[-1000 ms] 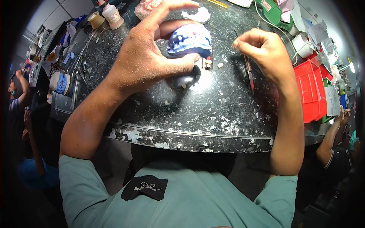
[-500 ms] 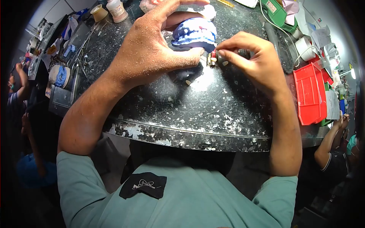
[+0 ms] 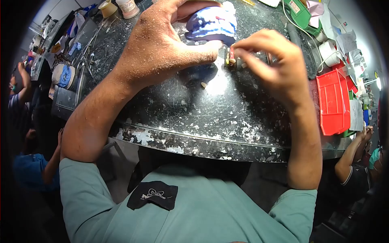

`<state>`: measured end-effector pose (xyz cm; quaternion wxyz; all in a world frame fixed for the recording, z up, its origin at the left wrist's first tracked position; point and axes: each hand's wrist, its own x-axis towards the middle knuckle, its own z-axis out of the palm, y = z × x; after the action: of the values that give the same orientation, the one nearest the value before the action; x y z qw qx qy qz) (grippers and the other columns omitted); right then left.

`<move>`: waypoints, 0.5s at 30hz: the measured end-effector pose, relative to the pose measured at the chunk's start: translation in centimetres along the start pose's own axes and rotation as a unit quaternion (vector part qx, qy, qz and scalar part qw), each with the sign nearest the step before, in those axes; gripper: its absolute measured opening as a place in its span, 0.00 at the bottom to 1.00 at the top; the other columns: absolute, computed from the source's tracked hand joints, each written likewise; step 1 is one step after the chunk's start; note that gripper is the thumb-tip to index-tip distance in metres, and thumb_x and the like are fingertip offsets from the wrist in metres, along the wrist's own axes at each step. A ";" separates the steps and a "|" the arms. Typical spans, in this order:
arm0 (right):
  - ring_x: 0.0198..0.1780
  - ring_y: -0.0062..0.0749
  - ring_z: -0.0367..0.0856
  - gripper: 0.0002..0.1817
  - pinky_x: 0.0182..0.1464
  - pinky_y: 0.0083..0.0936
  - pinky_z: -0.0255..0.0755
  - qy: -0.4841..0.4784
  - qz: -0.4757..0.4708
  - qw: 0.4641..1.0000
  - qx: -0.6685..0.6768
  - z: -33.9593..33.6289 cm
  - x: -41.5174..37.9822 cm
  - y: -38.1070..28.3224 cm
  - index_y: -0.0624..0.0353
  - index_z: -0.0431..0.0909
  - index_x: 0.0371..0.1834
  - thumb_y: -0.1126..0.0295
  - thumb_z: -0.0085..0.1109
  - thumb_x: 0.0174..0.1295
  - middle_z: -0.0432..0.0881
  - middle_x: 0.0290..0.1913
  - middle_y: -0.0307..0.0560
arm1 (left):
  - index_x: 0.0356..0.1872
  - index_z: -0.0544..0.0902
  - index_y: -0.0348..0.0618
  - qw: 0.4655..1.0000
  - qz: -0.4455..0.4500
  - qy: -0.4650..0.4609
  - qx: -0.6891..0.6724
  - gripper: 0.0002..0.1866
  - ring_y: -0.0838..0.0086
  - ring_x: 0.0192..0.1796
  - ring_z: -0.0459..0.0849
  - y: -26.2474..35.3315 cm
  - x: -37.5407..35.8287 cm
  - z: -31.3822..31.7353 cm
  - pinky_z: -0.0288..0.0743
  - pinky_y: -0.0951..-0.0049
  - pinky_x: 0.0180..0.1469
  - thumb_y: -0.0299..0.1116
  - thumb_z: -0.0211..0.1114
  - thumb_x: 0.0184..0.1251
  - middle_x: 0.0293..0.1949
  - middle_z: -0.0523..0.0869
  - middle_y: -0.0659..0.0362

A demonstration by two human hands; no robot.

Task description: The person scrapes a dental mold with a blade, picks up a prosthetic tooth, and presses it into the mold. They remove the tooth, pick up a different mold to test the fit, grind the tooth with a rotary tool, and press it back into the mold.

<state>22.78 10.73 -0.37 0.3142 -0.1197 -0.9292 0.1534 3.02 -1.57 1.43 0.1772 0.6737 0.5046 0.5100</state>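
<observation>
Powdery with white dust, my left hand [image 3: 158, 50] is closed round a dental model [image 3: 212, 24] coated in blue and white material, thumb along its near edge. My right hand [image 3: 279, 65], smeared by motion, has thumb and index finger pinched close together just right of the model. What they hold, if anything, I cannot tell. Directly beside those fingertips, a small red and gold strip [image 3: 229, 58] with tooth-like pieces rests on the black bench. One loose tooth-shaped piece [image 3: 204, 84] lies nearer me, under the bright light.
At the right stands a red bin [image 3: 334, 103], with a green bin [image 3: 300, 16] farther back. Another blue-and-white model [image 3: 63, 76] sits at the left near wire tools. A jar [image 3: 127, 8] stands at the back left. People sit at both sides. White flecks cover the bench [image 3: 194, 121].
The dental model in my left hand has shifted slightly away from me. My right hand has moved and blurred, its fingertips still by the strip. At the left, a person's arm has moved.
</observation>
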 end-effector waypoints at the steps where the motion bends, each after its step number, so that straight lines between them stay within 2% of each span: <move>1: 0.35 0.33 0.83 0.05 0.40 0.26 0.76 0.022 0.040 0.999 0.022 -0.7 0.1 0.5 0.61 0.86 0.35 0.73 0.68 0.57 0.85 0.33 0.44 | 0.67 0.67 0.37 1.000 0.001 -0.002 -0.002 0.43 0.64 0.69 0.73 0.5 0.0 -0.1 0.65 0.63 0.73 0.29 0.81 0.48 0.63 0.74 0.50; 3: 0.34 0.30 0.83 0.06 0.38 0.24 0.76 0.045 0.093 0.994 0.026 -1.4 0.0 1.3 0.61 0.86 0.36 0.72 0.68 0.57 0.85 0.33 0.44 | 0.67 0.67 0.36 0.999 0.013 -0.030 0.017 0.43 0.64 0.69 0.72 1.0 0.0 -0.5 0.65 0.63 0.73 0.28 0.80 0.48 0.64 0.74 0.50; 5: 0.34 0.30 0.83 0.06 0.39 0.24 0.76 0.047 0.095 0.994 0.011 -1.7 -0.1 1.6 0.60 0.87 0.37 0.73 0.67 0.58 0.84 0.32 0.44 | 0.67 0.67 0.36 1.000 0.017 -0.019 0.003 0.43 0.64 0.69 0.72 0.4 -0.2 -0.1 0.65 0.63 0.73 0.28 0.80 0.48 0.64 0.74 0.50; 8: 0.36 0.31 0.82 0.08 0.41 0.26 0.77 -0.066 0.069 0.995 0.001 -2.0 -0.2 2.0 0.60 0.87 0.38 0.74 0.68 0.56 0.84 0.34 0.45 | 0.66 0.67 0.36 1.000 0.016 -0.011 -0.008 0.42 0.63 0.69 0.73 0.4 -0.3 0.0 0.65 0.63 0.73 0.28 0.80 0.49 0.64 0.74 0.50; 9: 0.36 0.31 0.82 0.08 0.41 0.26 0.77 -0.067 0.068 0.995 0.001 -2.0 -0.3 1.9 0.60 0.87 0.38 0.74 0.68 0.56 0.84 0.34 0.45 | 0.66 0.67 0.36 1.000 0.013 -0.015 -0.006 0.42 0.63 0.69 0.73 0.4 -0.3 -0.1 0.66 0.63 0.73 0.28 0.79 0.49 0.64 0.75 0.50; 11: 0.37 0.32 0.83 0.09 0.42 0.27 0.77 -0.128 0.078 0.989 0.007 -2.0 -0.4 1.8 0.60 0.87 0.38 0.74 0.69 0.54 0.84 0.35 0.46 | 0.66 0.67 0.36 0.999 0.013 -0.027 -0.017 0.41 0.63 0.69 0.73 -1.3 0.0 -0.5 0.65 0.63 0.73 0.27 0.79 0.49 0.63 0.75 0.50; 15: 0.38 0.35 0.83 0.09 0.42 0.30 0.77 -0.158 0.064 0.985 0.025 -1.7 -0.3 1.7 0.61 0.86 0.37 0.73 0.69 0.52 0.84 0.34 0.47 | 0.65 0.68 0.36 0.997 0.040 -0.055 -0.028 0.40 0.64 0.68 0.74 -3.3 0.4 -0.9 0.65 0.63 0.73 0.27 0.78 0.50 0.63 0.76 0.49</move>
<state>24.28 12.59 0.10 0.1561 -0.1454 -0.9535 0.2130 0.53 -0.05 -0.48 0.2036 0.7149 0.4524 0.4927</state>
